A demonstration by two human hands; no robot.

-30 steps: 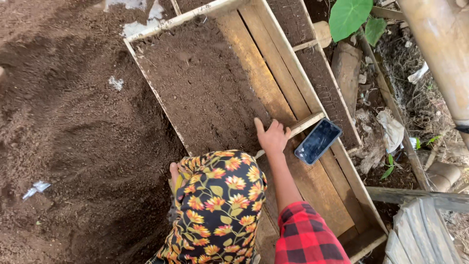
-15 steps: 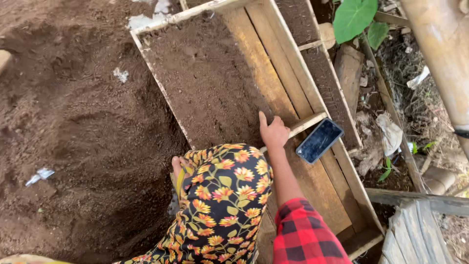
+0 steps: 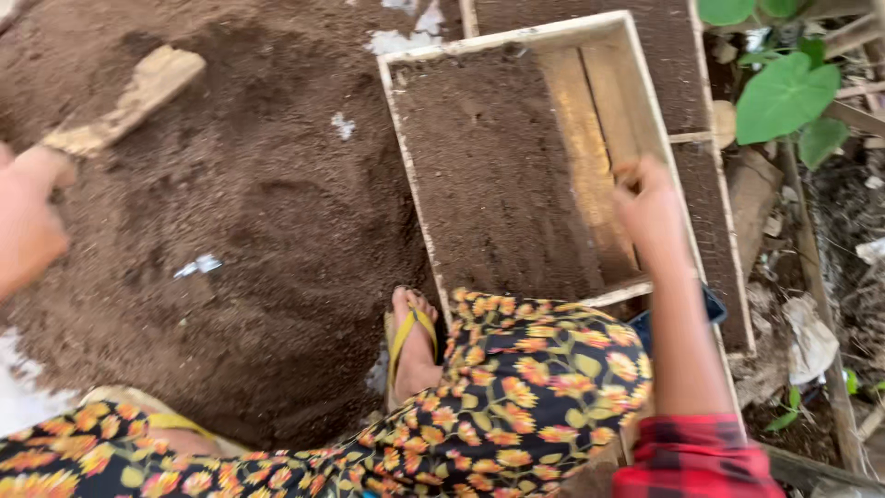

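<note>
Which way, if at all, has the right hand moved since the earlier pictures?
Yes. The right hand has left the wooden crossbar and moved forward along the planks inside the soil-filled wooden frame.

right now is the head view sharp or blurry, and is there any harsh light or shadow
Head view: motion-blurred, worst on the right hand and left hand; the wooden tray rim is soft-edged. Light is even daylight, no glare, only mild shadow in the soil hollows.
</note>
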